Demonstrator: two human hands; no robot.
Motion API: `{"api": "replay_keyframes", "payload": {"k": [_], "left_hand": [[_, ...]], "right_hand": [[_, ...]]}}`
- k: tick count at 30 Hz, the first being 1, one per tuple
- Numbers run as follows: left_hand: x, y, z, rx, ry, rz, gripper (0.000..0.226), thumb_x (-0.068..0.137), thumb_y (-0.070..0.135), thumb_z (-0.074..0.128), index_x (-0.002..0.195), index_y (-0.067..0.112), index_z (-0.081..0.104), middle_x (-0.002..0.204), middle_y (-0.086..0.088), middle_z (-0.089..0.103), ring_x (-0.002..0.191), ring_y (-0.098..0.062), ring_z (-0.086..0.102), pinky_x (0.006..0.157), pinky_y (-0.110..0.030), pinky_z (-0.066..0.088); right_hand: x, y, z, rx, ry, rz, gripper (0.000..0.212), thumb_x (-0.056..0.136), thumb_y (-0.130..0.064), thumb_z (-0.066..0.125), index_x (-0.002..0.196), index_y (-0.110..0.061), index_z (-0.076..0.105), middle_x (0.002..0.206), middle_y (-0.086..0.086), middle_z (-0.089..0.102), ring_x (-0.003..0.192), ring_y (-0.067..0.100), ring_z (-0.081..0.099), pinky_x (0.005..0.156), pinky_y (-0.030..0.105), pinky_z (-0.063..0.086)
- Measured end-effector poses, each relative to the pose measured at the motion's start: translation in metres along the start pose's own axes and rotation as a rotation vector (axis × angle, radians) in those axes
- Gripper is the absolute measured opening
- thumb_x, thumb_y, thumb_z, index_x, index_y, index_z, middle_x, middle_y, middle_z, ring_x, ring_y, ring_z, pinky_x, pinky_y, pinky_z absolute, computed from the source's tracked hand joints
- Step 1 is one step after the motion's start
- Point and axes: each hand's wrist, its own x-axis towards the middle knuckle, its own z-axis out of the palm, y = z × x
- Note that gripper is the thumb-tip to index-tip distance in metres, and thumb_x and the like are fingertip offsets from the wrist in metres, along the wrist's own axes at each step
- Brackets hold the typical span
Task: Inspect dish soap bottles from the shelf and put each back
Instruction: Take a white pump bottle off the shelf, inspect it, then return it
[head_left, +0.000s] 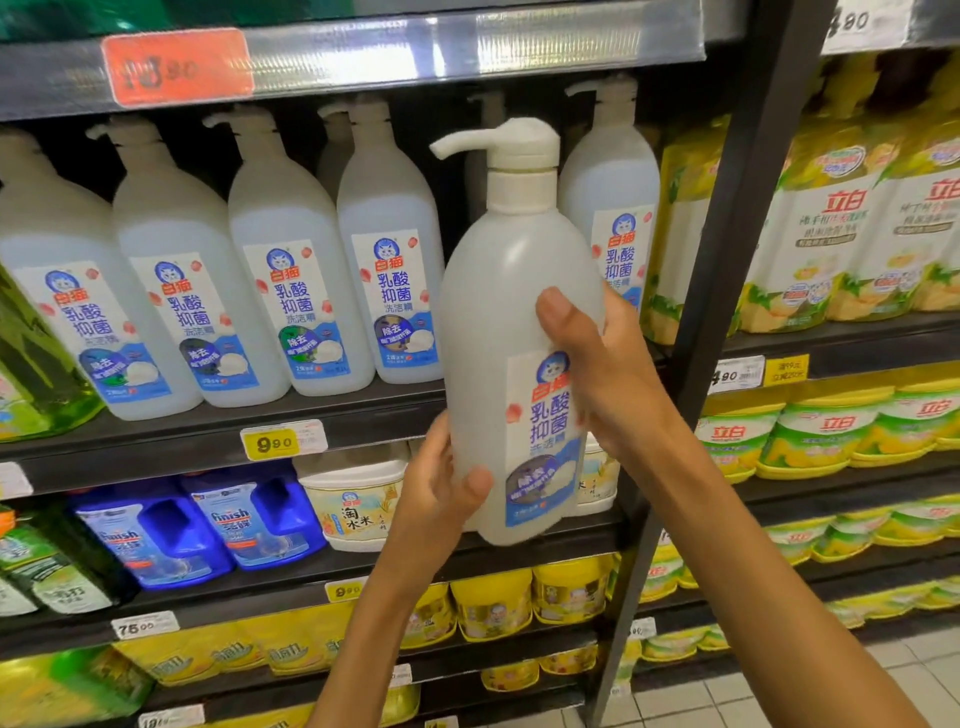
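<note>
The soap bottle (511, 332) is held upright in front of the shelf (218, 434), off its row. The left hand (441, 499) grips its base; the right hand (597, 369) wraps its middle. Full, it probably weighs plenty (smooth plastic, likely slippery), so two-handed holding suits.

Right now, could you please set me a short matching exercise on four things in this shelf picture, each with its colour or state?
Things:
1. held bottle
2. Finish jugs
3. 9.90 tag
4. tag on the top rail

Colour or state:
A. orange-red
B. yellow
C. gripped in both hands
D. blue

Pairs: 1-C, 2-D, 3-B, 4-A. The left hand grips low, the right hand higher.
</note>
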Motion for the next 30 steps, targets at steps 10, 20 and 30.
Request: {"api": "replay_keyframes", "payload": {"k": [10,20,30], "left_hand": [[0.020,-0.008,-0.013,0.378,-0.033,0.068,0.093,0.045,0.049,0.086,0.127,0.019,0.053,0.116,0.004,0.065,0.108,-0.010,0.062,0.083,-0.024,0.055],[0.010,0.014,-0.007,0.254,-0.006,0.121,0.071,0.051,0.050,0.084,0.114,0.037,0.054,0.109,0.013,0.067,0.103,-0.013,0.065,0.073,-0.023,0.057],[-0.006,0.020,0.027,-0.137,-0.011,-0.254,0.057,0.061,0.044,0.077,0.111,0.023,0.060,0.098,0.001,0.075,0.089,-0.017,0.072,0.070,-0.030,0.059]], "right_hand": [[-0.024,0.013,-0.023,-0.049,-0.209,-0.141,0.068,0.059,-0.052,0.084,0.121,-0.049,0.054,0.116,-0.023,0.060,0.112,0.007,0.060,0.081,0.020,0.054],[-0.013,0.007,-0.029,-0.008,-0.082,-0.053,0.119,0.044,-0.062,0.087,0.136,-0.008,0.036,0.108,-0.003,0.067,0.098,0.015,0.069,0.070,0.024,0.057],[0.013,0.013,-0.024,0.069,0.020,0.258,0.028,0.084,-0.039,0.068,0.105,-0.024,0.058,0.085,0.001,0.076,0.079,0.021,0.074,0.061,0.030,0.058]]}}
